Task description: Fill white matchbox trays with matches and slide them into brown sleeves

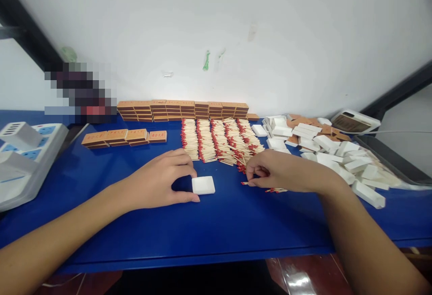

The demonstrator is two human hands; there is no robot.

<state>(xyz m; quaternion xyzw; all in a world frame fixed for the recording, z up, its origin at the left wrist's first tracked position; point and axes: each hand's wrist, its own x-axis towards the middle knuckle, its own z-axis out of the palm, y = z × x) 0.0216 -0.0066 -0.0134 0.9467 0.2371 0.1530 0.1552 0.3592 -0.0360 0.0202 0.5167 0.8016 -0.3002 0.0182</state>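
Observation:
Between the thumb and fingers of my left hand (165,179) is a small white matchbox tray (203,185), gripped at its left end and lying on the blue table (168,236). My right hand (270,171) pinches a red-tipped match (245,183) just above the table, right of the tray. Beyond both hands lie several rows of red-headed matches (221,142). A few loose matches (276,190) lie under my right wrist, partly hidden by it.
Filled-looking matchboxes (182,109) are stacked along the wall, with a shorter row (124,137) at left. White trays (347,157) and brown sleeves (299,121) heap at right, near a power bank (356,121) and a dark phone-like slab (394,157). A power strip (43,151) stands far left.

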